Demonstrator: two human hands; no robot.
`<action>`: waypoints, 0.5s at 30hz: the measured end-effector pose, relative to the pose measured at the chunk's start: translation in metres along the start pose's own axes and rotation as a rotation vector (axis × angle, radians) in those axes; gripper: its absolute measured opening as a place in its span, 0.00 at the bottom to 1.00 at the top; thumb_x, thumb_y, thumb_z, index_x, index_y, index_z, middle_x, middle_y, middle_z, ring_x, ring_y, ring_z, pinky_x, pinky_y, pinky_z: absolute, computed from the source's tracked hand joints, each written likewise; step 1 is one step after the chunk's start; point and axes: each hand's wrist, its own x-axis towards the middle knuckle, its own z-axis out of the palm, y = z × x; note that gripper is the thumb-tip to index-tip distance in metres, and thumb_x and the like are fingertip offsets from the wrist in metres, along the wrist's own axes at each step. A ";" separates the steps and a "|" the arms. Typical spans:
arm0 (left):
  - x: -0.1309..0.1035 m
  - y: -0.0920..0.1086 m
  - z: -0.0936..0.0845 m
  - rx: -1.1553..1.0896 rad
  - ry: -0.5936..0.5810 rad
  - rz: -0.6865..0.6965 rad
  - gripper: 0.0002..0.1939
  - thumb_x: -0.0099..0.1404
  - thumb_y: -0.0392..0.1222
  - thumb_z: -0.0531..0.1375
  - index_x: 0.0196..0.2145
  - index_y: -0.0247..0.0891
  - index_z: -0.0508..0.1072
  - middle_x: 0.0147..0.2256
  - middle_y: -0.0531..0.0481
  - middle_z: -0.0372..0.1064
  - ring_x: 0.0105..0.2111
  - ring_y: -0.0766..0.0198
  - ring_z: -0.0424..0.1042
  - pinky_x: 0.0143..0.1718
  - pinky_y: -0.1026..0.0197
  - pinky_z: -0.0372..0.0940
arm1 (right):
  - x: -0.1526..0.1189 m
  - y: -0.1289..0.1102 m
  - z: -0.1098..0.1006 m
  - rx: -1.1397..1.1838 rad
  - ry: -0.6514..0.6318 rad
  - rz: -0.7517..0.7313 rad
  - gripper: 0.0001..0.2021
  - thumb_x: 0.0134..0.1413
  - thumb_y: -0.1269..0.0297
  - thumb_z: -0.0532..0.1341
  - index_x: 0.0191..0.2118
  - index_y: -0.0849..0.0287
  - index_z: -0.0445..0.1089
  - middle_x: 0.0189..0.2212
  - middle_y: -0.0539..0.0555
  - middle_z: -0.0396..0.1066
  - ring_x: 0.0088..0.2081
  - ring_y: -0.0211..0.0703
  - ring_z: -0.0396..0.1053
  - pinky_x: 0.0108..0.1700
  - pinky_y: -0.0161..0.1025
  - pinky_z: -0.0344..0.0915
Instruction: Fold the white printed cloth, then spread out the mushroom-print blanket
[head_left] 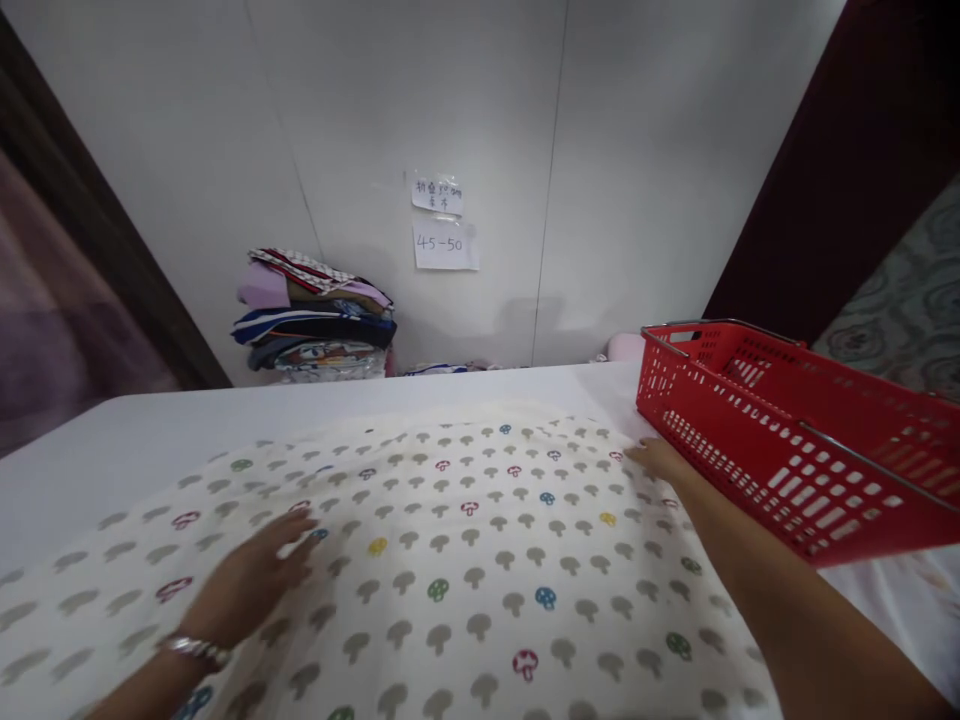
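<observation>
A white cloth printed with grey and coloured mushrooms lies spread over the white table, with soft wrinkles toward its left side. Over the cloth's left part is my left hand, a bracelet at its wrist, its fingers apart and holding nothing. My right arm reaches forward along the cloth's right edge. At the far right corner of the cloth, my right hand rests with its fingers spread, close to the red basket.
A red plastic basket with metal handles stands on the right. Folded fabrics are piled beyond the back edge of the white table. Two paper notes hang on the grey wall. A pinkish curtain hangs at left.
</observation>
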 end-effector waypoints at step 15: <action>-0.051 0.230 0.146 -1.421 -0.893 -0.630 0.25 0.54 0.60 0.58 0.38 0.34 0.68 0.36 0.43 0.70 0.28 0.65 0.70 0.32 0.60 0.67 | -0.186 -0.071 0.003 0.346 -0.441 -0.992 0.07 0.50 0.68 0.55 0.32 0.54 0.70 0.38 0.51 0.70 0.35 0.40 0.69 0.35 0.36 0.65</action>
